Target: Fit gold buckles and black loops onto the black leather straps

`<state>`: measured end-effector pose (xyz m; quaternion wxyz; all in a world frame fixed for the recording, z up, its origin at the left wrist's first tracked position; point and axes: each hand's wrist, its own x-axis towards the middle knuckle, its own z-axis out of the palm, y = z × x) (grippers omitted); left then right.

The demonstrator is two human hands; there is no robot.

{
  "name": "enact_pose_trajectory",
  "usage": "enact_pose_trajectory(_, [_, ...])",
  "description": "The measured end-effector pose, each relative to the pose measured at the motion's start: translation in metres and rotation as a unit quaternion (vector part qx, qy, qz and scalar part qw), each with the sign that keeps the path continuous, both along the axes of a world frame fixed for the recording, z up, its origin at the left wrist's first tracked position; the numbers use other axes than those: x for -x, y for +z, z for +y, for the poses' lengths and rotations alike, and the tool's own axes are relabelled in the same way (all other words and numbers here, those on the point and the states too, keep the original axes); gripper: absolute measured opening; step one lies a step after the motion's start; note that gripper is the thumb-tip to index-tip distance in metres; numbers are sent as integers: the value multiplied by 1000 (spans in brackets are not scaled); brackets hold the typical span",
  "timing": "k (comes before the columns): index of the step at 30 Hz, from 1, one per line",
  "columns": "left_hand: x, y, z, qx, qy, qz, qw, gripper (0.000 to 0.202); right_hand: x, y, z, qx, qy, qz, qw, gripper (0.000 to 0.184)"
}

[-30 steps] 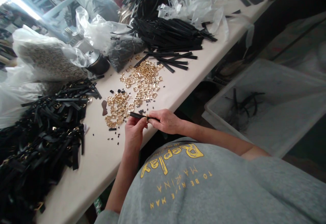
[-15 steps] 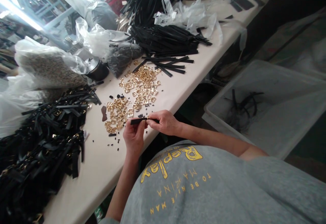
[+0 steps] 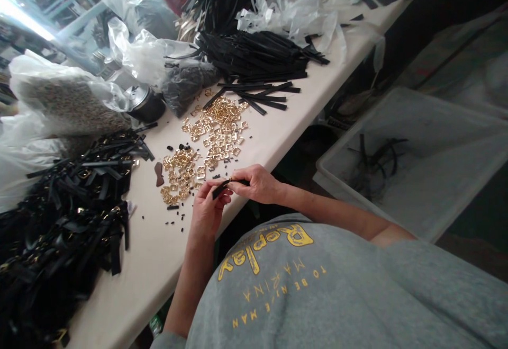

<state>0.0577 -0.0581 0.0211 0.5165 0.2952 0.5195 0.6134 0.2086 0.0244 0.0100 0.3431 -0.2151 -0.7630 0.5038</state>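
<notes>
Short black strap (image 3: 220, 187) held just above the near desk (image 3: 159, 248) edge. Left hand (image 3: 208, 208) fingers closed on its lower end, right hand (image 3: 259, 182) fingers closed on its upper end. Gold buckles (image 3: 212, 134) scattered just beyond the fingers. Strap heap (image 3: 59, 222) well to their left. Grey bin (image 3: 436, 126) to their right, off the desk.

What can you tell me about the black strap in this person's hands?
It is a short, narrow black strap, flat and leathery, tilted. The left hand pinches its lower end, the right hand its upper end, where something gold glints. It is held above the white table near its edge, beside loose gold buckles.
</notes>
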Motion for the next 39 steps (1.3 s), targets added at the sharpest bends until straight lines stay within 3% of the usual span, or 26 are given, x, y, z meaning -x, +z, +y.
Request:
enact_pose_trajectory(5, [10,4,0,47,-88,28,995,43,-2,1,1,-23,33,-5,999,23])
enact_pose_trajectory(15, [15,6,3,44,-132,9,990,34,-6,-1,9,-38,112,-2,993,29])
enact_pose_trajectory(21, [19,5,3,34,-82,69,994,27,-10,1,18,-50,117,-29,992,34])
enact_pose_trajectory(26, [19,4,1,21,-27,167,985,26,-14,6,29,-146,57,-106,982,31])
enact_pose_trajectory(33, [17,-1,2,65,-58,297,951,18,-6,15,43,-337,-12,-174,925,29])
enact_pose_trajectory(36, [18,-4,8,71,-18,244,967,18,-3,13,43,-356,-71,-98,927,22])
enact_pose_trajectory(39, [18,-7,15,62,33,136,988,20,-3,4,36,-304,-123,-59,943,21])
